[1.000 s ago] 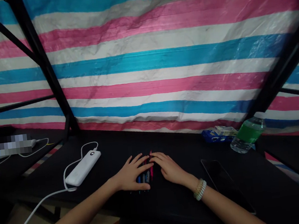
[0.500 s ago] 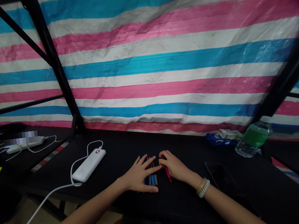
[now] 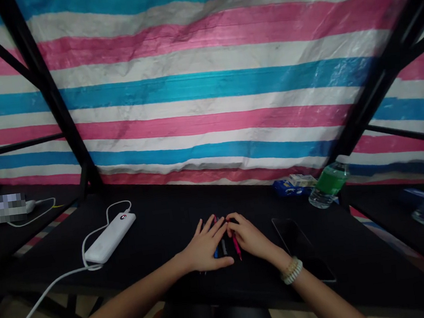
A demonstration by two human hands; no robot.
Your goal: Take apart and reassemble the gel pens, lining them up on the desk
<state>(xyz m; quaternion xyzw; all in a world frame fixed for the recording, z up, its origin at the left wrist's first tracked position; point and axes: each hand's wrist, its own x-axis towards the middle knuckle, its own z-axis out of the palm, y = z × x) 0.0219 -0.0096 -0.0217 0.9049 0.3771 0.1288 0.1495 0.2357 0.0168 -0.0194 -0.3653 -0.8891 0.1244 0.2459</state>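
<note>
My left hand [image 3: 205, 246] lies palm down, fingers stretched out, over a small group of pens. A blue pen [image 3: 216, 253] and a grey pen [image 3: 224, 248] show between its thumb and fingers; the rest of the group is hidden beneath it. Close beside it, my right hand [image 3: 246, 234] is curled with its fingers round a pink pen [image 3: 237, 248], whose tip points toward the table's front edge. The fingertips of both hands nearly meet. A beaded bracelet [image 3: 292, 271] circles my right wrist.
A white power bank [image 3: 110, 238] with a cable lies left on the black table [image 3: 156, 206]. A dark phone [image 3: 300, 246] rests right of my right hand. Behind it are a blue packet [image 3: 287, 188] and a green-labelled bottle [image 3: 328, 184]. Striped sheeting [image 3: 203, 86] hangs behind.
The camera view has turned a little to the right. My left hand has shifted right across the pens, its fingers closer together. My right hand keeps hold of the pink pen.
</note>
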